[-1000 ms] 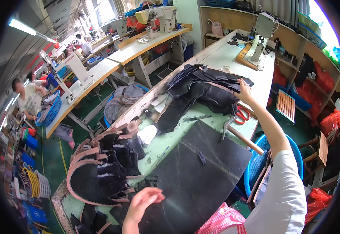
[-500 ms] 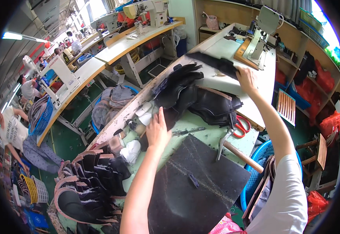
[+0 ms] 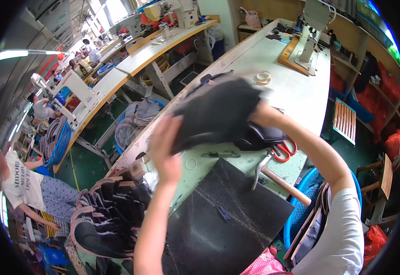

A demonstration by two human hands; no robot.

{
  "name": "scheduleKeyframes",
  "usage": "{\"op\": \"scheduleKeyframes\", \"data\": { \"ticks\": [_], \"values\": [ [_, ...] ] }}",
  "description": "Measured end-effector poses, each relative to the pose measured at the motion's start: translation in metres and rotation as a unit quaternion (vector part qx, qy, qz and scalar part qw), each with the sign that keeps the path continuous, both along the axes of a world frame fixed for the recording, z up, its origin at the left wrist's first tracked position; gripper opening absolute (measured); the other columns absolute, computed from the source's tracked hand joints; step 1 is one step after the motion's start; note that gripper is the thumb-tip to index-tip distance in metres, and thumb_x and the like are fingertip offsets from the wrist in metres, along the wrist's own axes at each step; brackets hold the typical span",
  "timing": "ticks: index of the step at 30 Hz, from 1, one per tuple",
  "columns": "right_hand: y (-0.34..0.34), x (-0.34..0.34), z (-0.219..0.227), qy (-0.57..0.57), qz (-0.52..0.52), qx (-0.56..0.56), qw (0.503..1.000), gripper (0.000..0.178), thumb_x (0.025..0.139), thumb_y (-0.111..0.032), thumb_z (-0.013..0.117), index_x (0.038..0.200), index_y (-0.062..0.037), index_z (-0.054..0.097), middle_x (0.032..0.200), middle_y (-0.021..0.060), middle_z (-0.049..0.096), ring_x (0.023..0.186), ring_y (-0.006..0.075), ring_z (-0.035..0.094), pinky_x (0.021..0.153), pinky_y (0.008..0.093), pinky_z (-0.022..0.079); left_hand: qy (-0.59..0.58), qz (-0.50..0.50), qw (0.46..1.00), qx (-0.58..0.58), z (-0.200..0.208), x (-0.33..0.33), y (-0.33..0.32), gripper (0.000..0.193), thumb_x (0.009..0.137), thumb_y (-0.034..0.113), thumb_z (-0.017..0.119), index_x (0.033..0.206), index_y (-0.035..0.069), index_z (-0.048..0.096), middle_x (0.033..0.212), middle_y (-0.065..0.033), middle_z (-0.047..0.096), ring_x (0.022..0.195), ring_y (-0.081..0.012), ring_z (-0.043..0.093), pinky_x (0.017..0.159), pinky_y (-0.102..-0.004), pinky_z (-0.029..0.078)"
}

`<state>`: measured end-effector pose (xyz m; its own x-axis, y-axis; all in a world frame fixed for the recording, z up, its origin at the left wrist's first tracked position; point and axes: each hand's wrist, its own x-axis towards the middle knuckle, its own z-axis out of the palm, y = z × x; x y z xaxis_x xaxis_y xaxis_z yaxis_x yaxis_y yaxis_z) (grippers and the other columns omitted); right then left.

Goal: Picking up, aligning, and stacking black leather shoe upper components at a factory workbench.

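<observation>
A large black leather-like piece [image 3: 216, 114], smeared by motion, hangs over the bench between my hands. My right hand [image 3: 266, 114] is closed on its right end, with the fingertips hidden behind it. Against its left edge is my left hand [image 3: 165, 149], blurred, with its fingers pointing up; whether they grip the edge is unclear. Under and behind the held piece lie more black pieces [image 3: 259, 137], mostly covered. In front of me on the bench is a dark square slab [image 3: 223, 211] with a small dark scrap [image 3: 223, 214] on it.
A hammer [image 3: 285, 183] and red-handled scissors [image 3: 285, 150] lie right of the slab. Black pieces with pink edges [image 3: 99, 229] are stacked at left. A blue basket [image 3: 296, 215] stands at right. A sewing machine [image 3: 308, 46] stands beyond; another person [image 3: 25, 183] is at far left.
My right hand has brought the black piece leftward and nearer, over the pile. My left hand has shifted left and off the pile, to the piece's edge.
</observation>
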<state>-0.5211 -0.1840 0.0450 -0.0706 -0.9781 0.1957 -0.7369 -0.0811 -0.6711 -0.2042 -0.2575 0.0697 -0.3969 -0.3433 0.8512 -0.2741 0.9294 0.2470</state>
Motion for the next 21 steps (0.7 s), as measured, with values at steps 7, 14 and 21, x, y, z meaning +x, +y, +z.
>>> {"op": "scheduleKeyframes", "data": {
  "ticks": [7,14,21],
  "values": [
    [-0.037,-0.128,-0.069,-0.092,-0.256,0.090,0.958,0.073,0.094,-0.066,0.047,0.113,0.0003,0.070,0.107,0.0195,0.070,0.104,0.0272,0.064,0.093,0.0387,0.048,-0.180,0.015,0.965,0.190,-0.069,-0.067,0.043,0.046,0.076,0.019,0.071,0.118,0.004,0.060,0.123,-0.0184,0.056,0.120,-0.0324,0.055,0.101,-0.0492,0.044],
    [-0.059,-0.055,-0.015,-0.058,-0.128,0.273,0.952,0.080,0.094,-0.071,0.044,0.134,-0.0041,0.061,0.129,0.0137,0.063,0.119,0.0242,0.058,0.102,0.0374,0.043,0.059,-0.132,0.604,0.784,-0.080,-0.077,0.019,0.088,0.082,0.075,0.061,0.140,0.011,0.043,0.111,-0.0108,0.051,0.098,-0.0230,0.062,0.086,-0.0437,0.054],
    [-0.052,-0.030,-0.002,-0.193,0.079,0.388,0.898,0.073,0.096,-0.053,0.058,0.151,-0.0092,0.041,0.147,0.0091,0.052,0.129,0.0181,0.052,0.108,0.0313,0.041,0.087,-0.153,0.606,0.776,-0.087,-0.070,0.039,0.086,0.085,0.058,0.069,0.152,0.035,0.020,0.152,-0.0123,0.036,0.124,-0.0349,0.048,0.095,-0.0615,0.045]
  ]
}}
